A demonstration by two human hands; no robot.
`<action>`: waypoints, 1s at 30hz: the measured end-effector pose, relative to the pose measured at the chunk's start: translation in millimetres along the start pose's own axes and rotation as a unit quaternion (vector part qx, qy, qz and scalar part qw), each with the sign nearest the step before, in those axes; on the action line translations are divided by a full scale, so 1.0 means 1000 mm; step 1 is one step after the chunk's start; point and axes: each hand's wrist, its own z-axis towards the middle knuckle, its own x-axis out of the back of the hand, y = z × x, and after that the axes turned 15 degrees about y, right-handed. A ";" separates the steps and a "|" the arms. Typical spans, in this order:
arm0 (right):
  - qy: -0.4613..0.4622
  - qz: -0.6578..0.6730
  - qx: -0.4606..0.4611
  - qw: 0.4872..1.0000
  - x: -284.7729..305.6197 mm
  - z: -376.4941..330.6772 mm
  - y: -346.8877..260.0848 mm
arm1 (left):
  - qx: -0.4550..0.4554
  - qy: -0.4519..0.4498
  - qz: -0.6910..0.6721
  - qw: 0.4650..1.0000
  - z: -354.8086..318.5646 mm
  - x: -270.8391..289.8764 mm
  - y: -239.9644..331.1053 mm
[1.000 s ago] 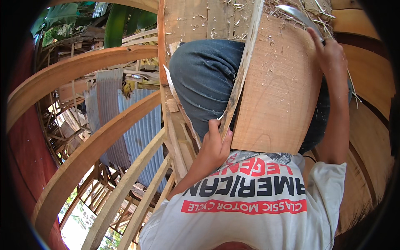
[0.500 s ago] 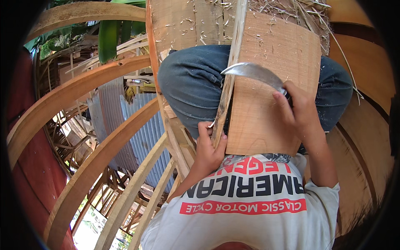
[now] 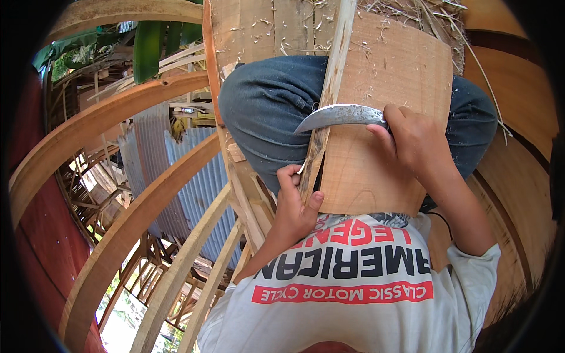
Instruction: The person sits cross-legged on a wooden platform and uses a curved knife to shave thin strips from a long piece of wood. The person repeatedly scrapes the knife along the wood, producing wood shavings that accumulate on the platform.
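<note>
A board (image 3: 382, 117) lies across the person's lap, over both knees (image 3: 265, 112). A stick (image 3: 326, 100) runs lengthwise along the board's left edge. The left hand (image 3: 294, 206) grips the stick's near end; the right hand (image 3: 418, 141), farther right on the board, holds a knife (image 3: 338, 116) whose blade crosses the stick. Shavings (image 3: 294, 29) lie on planks beyond the knees.

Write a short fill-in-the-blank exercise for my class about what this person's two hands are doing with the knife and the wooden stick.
1. The right hand grips the handle of a curved ____.
2. The left hand holds the lower end of a long wooden ____.
3. The blade lies across the stick over a flat wooden ____ resting on the person's lap.
4. The knees under it are covered by dark blue ____.

Missing words: knife; stick; board; trousers
</note>
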 end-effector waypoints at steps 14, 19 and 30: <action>0.116 -0.037 -0.184 0.975 0.048 0.042 0.069 | -0.022 0.014 0.015 1.000 0.000 -0.001 0.002; -0.003 -0.001 -0.047 0.999 0.018 -0.009 -0.014 | 0.001 0.004 -0.002 1.000 0.000 -0.003 -0.001; 0.080 -0.090 -0.012 0.993 -0.001 0.026 0.019 | -0.033 0.013 0.005 0.999 0.002 -0.006 0.005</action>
